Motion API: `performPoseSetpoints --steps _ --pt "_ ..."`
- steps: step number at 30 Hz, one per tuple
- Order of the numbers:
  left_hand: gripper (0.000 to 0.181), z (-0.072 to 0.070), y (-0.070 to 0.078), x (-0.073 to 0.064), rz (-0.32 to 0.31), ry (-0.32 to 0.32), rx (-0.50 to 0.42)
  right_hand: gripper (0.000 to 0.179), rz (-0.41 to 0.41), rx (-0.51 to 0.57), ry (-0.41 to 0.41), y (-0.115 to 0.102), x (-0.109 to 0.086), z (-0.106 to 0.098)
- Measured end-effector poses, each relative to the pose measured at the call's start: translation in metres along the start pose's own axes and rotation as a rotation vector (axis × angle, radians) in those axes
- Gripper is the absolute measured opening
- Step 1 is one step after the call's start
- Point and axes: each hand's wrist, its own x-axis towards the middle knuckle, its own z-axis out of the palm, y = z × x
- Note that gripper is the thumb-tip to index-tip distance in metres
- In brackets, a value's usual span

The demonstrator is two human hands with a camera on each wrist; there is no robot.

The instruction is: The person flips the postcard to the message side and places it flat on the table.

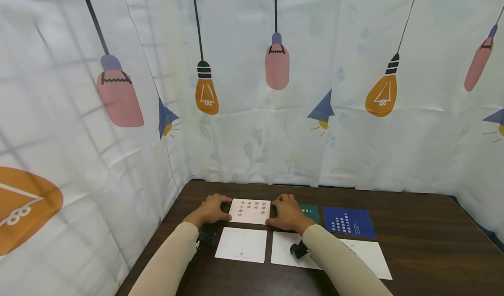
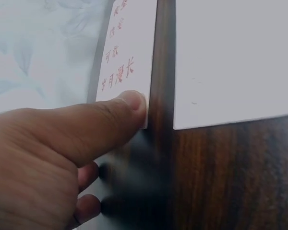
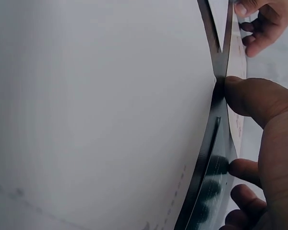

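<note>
A white card with red handwritten-style characters (image 1: 249, 211) is at the back left of the brown table, between the two hands. The left hand (image 1: 210, 210) holds its left end; in the left wrist view the thumb (image 2: 129, 103) lies on the card's corner, with the index finger hidden. At the right end, the right hand (image 1: 290, 214) holds the same card, its thumb (image 3: 237, 88) on the near edge. The other right fingers spread near a dark green card (image 1: 311, 212), partly hidden behind this hand. Whether the held card touches the table, I cannot tell.
A blue card with white writing (image 1: 349, 222) lies right of the green one. In the front row are a white card (image 1: 241, 245), another white card (image 1: 283, 248) and a third white card (image 1: 372, 256), the latter two partly covered by the right arm. A printed curtain (image 1: 252, 147) surrounds the table (image 1: 429, 230).
</note>
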Motion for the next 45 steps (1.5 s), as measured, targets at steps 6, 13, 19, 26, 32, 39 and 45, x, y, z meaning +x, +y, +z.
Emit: performPoseSetpoints --steps 6,13,19,26,32,39,45 --pt "0.057 -0.001 0.003 0.003 -0.020 -0.032 0.027 0.068 -0.008 0.023 -0.030 0.002 0.001 0.000" --pt "0.060 0.003 -0.001 0.006 -0.024 -0.018 0.000 0.067 -0.018 0.075 -0.006 0.002 0.001 0.001" --pt "0.064 0.007 -0.003 0.003 -0.013 0.066 -0.100 0.075 0.000 0.129 0.036 -0.001 0.002 0.001" --pt "0.067 0.012 -0.001 -0.001 0.008 0.132 -0.222 0.067 0.026 0.202 0.110 -0.006 -0.001 0.001" --pt "0.048 0.011 0.002 -0.004 0.028 0.194 -0.270 0.044 0.018 0.269 0.187 -0.008 -0.002 0.000" --pt "0.038 0.007 0.001 -0.004 0.036 0.187 -0.313 0.038 0.005 0.341 0.176 -0.007 -0.005 -0.005" --pt "0.015 0.003 0.002 -0.009 0.078 0.168 -0.330 0.023 -0.048 0.336 0.129 -0.005 -0.007 -0.010"
